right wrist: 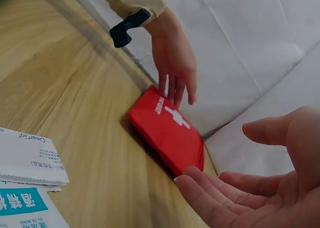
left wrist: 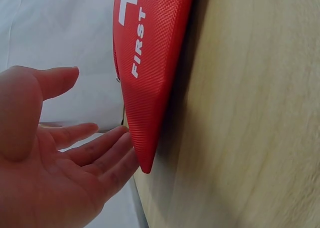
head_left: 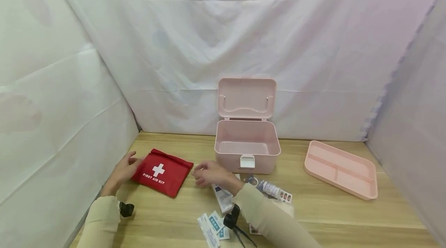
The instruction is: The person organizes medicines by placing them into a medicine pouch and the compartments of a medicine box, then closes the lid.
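Note:
A red first aid pouch with a white cross and lettering lies flat on the wooden table at the left. My left hand is at its left edge, fingers extended and fingertips right at the pouch's side in the left wrist view. Off the pouch's right corner is my right hand, palm facing it, with fingers loosely spread and nothing held. Seen from the right wrist, the pouch lies between both hands.
An open pink box with its lid raised stands at the back. A pink divided tray lies to its right. Under and around my right forearm are a white carton, flat packets, a bottle and a blister pack.

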`<state>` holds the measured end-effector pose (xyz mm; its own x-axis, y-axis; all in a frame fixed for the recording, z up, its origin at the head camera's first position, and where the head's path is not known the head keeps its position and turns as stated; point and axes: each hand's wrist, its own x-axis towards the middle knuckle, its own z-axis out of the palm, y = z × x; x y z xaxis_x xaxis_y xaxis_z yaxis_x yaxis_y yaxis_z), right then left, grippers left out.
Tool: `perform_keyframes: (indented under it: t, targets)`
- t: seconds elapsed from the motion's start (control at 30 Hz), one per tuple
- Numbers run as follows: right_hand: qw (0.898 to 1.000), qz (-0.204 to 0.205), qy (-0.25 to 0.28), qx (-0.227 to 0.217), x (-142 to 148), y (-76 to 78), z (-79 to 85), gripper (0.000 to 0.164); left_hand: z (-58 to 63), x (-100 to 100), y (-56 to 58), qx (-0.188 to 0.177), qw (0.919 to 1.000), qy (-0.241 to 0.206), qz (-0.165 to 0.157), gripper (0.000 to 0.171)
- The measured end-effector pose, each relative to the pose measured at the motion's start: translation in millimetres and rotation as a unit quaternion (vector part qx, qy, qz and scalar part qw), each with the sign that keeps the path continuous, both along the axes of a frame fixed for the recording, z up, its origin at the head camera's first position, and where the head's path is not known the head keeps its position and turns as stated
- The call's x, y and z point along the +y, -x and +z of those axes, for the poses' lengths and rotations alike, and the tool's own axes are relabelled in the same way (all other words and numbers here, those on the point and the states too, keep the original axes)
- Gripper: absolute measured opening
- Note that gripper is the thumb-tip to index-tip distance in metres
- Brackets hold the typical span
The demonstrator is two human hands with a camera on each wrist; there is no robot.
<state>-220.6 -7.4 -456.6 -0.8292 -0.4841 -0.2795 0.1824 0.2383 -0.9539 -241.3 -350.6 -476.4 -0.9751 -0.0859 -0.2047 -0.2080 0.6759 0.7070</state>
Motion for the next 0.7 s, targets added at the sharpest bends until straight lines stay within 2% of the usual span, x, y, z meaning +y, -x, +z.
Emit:
perform_keyframes:
  t: [0.27, 0.53, 0.7]
  targets:
    - [0.999, -0.041, -0.022, -0.019, -15, 2.3, -22.0, 0.023, -2.5, 0, -0.5, -0.025, 0.9997, -0.009, 0.001, 0.082]
    - [0.996, -0.077, -0.029, -0.042, -27, 5.2, -34.0, 0.032, -3.0, -1, -1.7, -0.032, 0.9994, -0.009, -0.004, 0.077]
    - [0.994, -0.102, -0.025, -0.044, -34, 8.8, -39.5, 0.028, -4.5, 0, -0.9, -0.04, 0.9987, -0.026, -0.018, 0.076]
